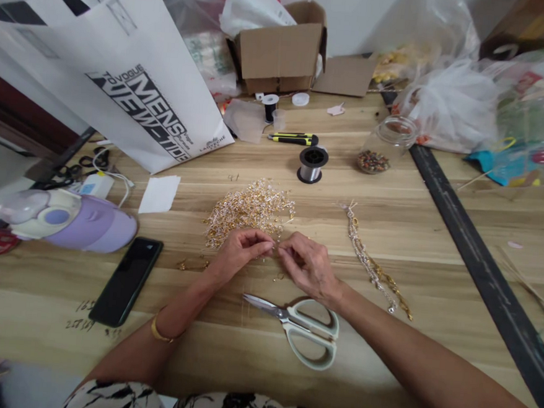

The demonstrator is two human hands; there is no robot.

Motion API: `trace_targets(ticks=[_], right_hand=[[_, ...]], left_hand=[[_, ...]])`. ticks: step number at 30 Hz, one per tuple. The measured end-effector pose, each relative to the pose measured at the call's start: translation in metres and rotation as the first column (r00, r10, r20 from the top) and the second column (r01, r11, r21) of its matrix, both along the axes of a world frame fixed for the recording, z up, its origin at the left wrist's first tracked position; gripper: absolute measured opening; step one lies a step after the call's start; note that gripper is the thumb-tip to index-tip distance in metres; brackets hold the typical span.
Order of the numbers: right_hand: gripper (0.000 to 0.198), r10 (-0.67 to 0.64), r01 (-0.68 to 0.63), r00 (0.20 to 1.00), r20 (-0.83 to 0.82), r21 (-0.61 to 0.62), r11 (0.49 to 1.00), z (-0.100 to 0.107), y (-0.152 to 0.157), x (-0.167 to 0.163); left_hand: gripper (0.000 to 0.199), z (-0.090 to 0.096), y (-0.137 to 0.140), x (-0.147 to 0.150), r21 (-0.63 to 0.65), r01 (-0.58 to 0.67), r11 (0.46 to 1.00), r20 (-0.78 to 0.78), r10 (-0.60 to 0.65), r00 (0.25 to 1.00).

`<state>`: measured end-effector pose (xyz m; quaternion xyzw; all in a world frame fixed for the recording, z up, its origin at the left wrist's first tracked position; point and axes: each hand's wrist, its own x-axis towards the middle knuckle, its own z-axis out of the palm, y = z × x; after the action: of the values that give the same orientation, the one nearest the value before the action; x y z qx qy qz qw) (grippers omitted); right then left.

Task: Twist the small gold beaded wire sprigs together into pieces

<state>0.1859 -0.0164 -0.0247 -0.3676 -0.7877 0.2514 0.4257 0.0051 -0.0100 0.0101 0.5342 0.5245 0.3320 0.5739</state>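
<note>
Over the wooden table, my left hand (pixel 245 252) and my right hand (pixel 309 262) meet almost fingertip to fingertip. Both are closed in a pinch, and what sits between the fingers is too small to make out. Just behind my left hand spreads a pile of small gold and clear bead pieces (pixel 248 208). Scissors with pale green handles (pixel 312 331) lie in front of my right hand, blades pointing left. To the right rest gold and silver chains (pixel 366 257), side by side. A few loose gold pieces (pixel 193 265) lie left of my left wrist.
Behind the pile stand a wire spool (pixel 312 165), a yellow-black cutter knife (pixel 293 138) and a glass jar of beads (pixel 388 147). A phone (pixel 127 281) and purple bottle (pixel 84 221) lie at left. A white bag (pixel 123 69) and cardboard box (pixel 282 52) are farther back.
</note>
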Motion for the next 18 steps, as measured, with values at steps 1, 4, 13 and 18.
trace_targets(ticks=[1, 4, 13, 18], right_hand=[[0.010, -0.002, 0.002, 1.000, -0.002, -0.001, 1.000, 0.000, 0.000, 0.000], [0.010, -0.013, 0.012, 1.000, -0.011, -0.013, 1.000, -0.001, 0.000, 0.000], [0.011, -0.042, 0.039, 0.998, -0.042, -0.057, 0.998, -0.001, 0.001, 0.000], [0.011, -0.054, 0.051, 0.998, -0.043, -0.067, 0.996, -0.002, 0.001, 0.000]], left_hand=[[0.019, 0.000, 0.000, 0.000, 0.006, 0.001, 1.000, -0.007, -0.001, 1.000], [0.018, -0.001, 0.001, -0.002, 0.042, 0.014, 0.999, -0.040, -0.013, 0.999], [0.010, 0.011, -0.005, -0.005, 0.262, 0.515, 0.816, -0.514, -0.334, 0.790], [0.012, 0.003, -0.010, -0.003, 0.270, 0.715, 0.645, -0.659, -0.418, 0.625]])
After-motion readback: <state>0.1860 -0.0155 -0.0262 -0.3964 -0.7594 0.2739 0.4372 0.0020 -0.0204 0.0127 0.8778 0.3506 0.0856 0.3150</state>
